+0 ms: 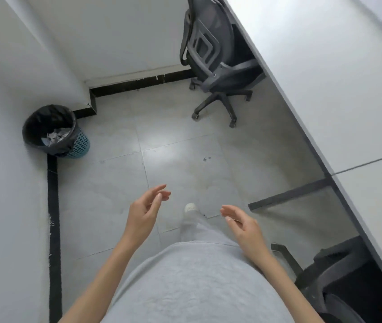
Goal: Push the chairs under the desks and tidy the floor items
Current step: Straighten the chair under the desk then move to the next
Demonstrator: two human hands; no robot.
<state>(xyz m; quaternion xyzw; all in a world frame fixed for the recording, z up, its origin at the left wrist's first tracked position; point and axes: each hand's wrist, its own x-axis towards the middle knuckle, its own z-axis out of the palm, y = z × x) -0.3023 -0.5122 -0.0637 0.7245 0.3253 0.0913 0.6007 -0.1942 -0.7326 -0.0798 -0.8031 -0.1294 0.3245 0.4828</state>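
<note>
— Below the camera, over the grey tiled floor (178, 141), what are the hands doing?

— Both hang in the air with nothing in them. The left hand (144, 212) has its fingers loosely spread and gently bent, palm turned inward. The right hand (243, 223) mirrors it, fingers relaxed and pointing toward the left one. Between them a white shoe (190, 209) and a grey trouser leg show against the tiles.

— And the chairs?

— One black office chair (211, 64) stands at the far end, by the back wall (115, 36). Its seat is partly under the desk's long edge, while its mesh back and wheeled base stand out on the floor. A second black chair (339, 278) sits near the right hand, at the desk's near end, tucked mostly beneath the edge.

— The desk itself?

— A long white desk (325, 89) runs down the right side, with a thin seam crossing its top and a dark panel dropping to the floor under it.

— Anything on the floor?

— A blue mesh bin (56, 131) lined with a black bag stands against the left wall (6, 159), just where the black skirting steps around a corner. Crumpled paper lies inside. A few small dark specks mark the tiles mid-floor.
</note>
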